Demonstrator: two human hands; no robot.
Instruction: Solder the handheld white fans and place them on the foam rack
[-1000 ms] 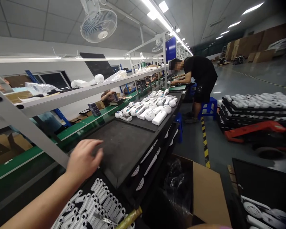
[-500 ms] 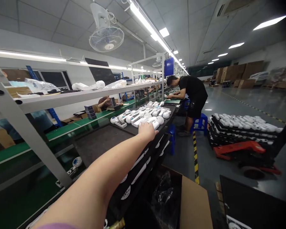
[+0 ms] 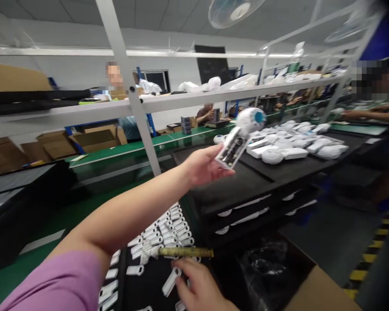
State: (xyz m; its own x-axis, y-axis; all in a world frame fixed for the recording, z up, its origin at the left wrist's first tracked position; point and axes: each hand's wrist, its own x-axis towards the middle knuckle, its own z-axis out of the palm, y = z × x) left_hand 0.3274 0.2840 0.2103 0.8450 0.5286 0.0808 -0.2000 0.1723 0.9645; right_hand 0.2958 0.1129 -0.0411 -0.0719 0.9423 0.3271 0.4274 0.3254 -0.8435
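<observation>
white mini fan (image 3: 238, 138) clamped in l hand (image 3: 202, 166), r hand (image 3: 197, 285) well apart by white clips (image 3: 158, 231), grip unclear

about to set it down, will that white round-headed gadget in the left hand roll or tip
The gadget is probably light: the left hand holds it up in a loose grip. Its round head may make it tip, but the flat handle should steady it, like the similar units lying on the bench.

Left hand (image 3: 204, 166) has open air over the black mat (image 3: 262, 185), but the shelf post (image 3: 142, 129) and white units (image 3: 288, 147) crowd both sides.
</observation>
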